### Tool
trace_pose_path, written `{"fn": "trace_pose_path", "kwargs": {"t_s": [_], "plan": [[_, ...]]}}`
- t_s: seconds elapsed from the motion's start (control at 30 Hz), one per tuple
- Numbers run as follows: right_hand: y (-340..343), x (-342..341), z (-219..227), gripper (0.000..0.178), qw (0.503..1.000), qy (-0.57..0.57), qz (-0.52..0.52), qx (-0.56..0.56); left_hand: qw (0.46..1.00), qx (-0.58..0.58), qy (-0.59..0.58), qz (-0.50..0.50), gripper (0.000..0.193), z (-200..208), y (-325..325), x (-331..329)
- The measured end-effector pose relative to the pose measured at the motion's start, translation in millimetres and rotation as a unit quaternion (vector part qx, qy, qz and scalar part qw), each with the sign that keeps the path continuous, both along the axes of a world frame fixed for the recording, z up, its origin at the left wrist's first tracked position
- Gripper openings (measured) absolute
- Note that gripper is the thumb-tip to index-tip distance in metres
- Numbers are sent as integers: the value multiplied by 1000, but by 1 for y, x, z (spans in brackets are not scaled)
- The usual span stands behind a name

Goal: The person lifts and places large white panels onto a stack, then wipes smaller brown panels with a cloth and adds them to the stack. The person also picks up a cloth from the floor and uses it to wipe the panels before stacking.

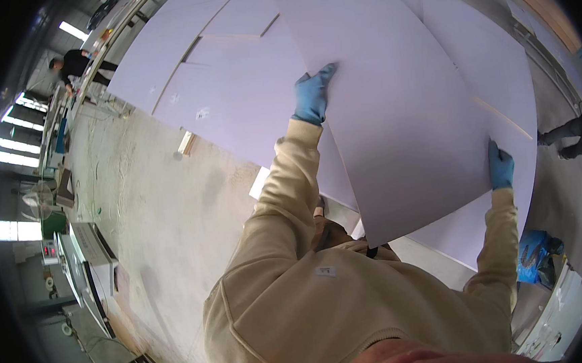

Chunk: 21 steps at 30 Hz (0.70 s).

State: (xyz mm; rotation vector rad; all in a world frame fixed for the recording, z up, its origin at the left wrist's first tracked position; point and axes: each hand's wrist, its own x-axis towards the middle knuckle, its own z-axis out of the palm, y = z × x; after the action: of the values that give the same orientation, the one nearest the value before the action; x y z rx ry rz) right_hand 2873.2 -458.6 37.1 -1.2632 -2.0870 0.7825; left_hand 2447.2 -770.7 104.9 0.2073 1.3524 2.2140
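A large pale lilac sheet panel lies in front of me, its near corner close to my waist. My left hand, in a blue glove, grips the panel's left edge, with a digit stretched over the top face. At the right edge my right hand, gloved in blue too, is closed on the panel; some of its fingers are hidden. Under and beyond it spread more pale panels, lying at differing angles and overlapping. A small white label sticks to one of them on the left.
Concrete floor stretches to the left. A person in dark clothes stands by a long bench at the far left. Another person's dark legs show at the right. A blue plastic bag sits near my right elbow. Machinery stands at the left.
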Motion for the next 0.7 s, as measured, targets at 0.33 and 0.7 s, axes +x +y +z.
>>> {"fn": "trace_pose_path", "kwargs": {"t_s": [0.33, 0.7], "plan": [[45, -158, 31, 54, 964, -140, 206, 96, 967, 26, 34, 252, 32, -26, -121, 77], [12, -248, -5, 62, 929, -214, 264, 145, 965, -89, -81, 234, 43, -112, -191, 79]]}}
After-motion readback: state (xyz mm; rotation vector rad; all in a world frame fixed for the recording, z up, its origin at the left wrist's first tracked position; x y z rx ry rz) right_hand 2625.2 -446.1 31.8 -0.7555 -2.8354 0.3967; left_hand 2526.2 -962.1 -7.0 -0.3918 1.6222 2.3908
